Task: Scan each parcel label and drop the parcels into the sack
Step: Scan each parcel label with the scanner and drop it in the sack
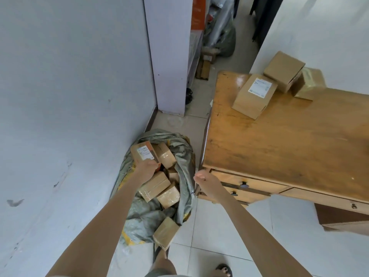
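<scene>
So, your left hand (pixel 146 168) is curled round the near end of a labelled parcel (pixel 142 154) and holds it just over the open sack (pixel 185 150). Your right hand (pixel 200 177) is a closed fist at the sack's right edge. It looks like it is pinching the cloth to keep the mouth open. The parcel hangs right above the packed boxes (pixel 154 185) inside, with its long side pointing away from you and its label facing up. I think the drop is straight down, and only your left hand must let go. On your right is the wooden desk (pixel 279 140). At its far end sit a white-label box (pixel 254 94), a plain box (pixel 283 71) and a taped box (pixel 308 83), well away from both hands. Your right hand is nearer to them.
</scene>
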`<action>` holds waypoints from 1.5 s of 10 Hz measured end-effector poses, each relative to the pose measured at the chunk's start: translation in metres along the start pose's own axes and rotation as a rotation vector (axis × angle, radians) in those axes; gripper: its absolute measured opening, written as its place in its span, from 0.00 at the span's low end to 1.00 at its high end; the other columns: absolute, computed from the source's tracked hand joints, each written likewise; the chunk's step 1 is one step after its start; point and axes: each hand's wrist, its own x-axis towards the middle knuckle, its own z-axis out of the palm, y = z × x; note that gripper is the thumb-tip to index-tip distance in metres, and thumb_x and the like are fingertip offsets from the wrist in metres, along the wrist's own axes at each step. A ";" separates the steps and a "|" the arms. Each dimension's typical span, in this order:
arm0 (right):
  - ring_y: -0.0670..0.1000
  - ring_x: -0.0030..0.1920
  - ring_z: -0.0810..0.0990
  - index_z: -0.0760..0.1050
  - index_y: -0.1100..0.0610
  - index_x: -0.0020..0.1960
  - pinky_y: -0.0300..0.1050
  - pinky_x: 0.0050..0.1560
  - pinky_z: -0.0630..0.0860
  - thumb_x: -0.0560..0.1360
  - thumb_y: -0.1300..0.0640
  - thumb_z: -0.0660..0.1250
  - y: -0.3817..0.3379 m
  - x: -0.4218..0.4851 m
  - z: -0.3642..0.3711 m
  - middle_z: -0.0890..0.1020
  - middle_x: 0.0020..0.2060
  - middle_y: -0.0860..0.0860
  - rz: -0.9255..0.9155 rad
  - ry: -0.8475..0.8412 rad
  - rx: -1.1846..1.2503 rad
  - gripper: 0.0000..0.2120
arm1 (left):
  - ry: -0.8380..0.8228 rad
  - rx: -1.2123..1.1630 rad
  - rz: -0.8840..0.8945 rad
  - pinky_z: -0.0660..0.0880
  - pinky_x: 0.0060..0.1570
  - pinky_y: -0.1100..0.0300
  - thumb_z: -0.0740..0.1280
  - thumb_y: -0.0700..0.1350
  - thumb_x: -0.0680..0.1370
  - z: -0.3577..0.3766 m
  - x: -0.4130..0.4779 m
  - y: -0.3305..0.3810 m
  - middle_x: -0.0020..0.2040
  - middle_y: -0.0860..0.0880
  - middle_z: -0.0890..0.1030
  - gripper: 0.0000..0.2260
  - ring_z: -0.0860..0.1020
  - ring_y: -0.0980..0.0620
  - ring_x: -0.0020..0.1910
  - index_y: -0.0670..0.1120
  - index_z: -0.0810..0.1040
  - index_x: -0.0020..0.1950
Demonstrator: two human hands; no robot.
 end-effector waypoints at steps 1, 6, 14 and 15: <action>0.51 0.57 0.76 0.73 0.56 0.63 0.40 0.51 0.66 0.81 0.50 0.56 0.028 -0.017 -0.036 0.79 0.59 0.54 -0.063 0.031 -0.020 0.16 | 0.006 0.013 0.110 0.74 0.59 0.51 0.64 0.41 0.79 0.037 -0.015 0.022 0.53 0.48 0.76 0.04 0.76 0.48 0.53 0.51 0.74 0.47; 0.48 0.57 0.75 0.73 0.55 0.65 0.40 0.54 0.69 0.81 0.51 0.58 0.164 -0.091 -0.261 0.77 0.60 0.50 -0.036 0.197 0.072 0.16 | -0.041 0.205 0.247 0.66 0.44 0.63 0.63 0.47 0.80 0.262 -0.054 0.221 0.64 0.44 0.74 0.20 0.70 0.51 0.50 0.44 0.69 0.71; 0.49 0.59 0.75 0.71 0.53 0.65 0.43 0.58 0.73 0.80 0.51 0.59 0.110 0.138 -0.461 0.77 0.62 0.49 -0.074 0.149 -0.105 0.15 | 0.323 0.711 0.224 0.44 0.70 0.32 0.69 0.72 0.60 0.293 0.160 0.407 0.77 0.39 0.49 0.50 0.46 0.36 0.76 0.58 0.54 0.77; 0.49 0.59 0.76 0.71 0.53 0.66 0.44 0.60 0.74 0.81 0.52 0.59 0.115 0.147 -0.468 0.77 0.62 0.50 -0.076 0.131 -0.105 0.15 | 0.305 0.713 0.247 0.41 0.69 0.30 0.71 0.68 0.61 0.290 0.166 0.406 0.77 0.39 0.48 0.47 0.43 0.38 0.76 0.58 0.57 0.75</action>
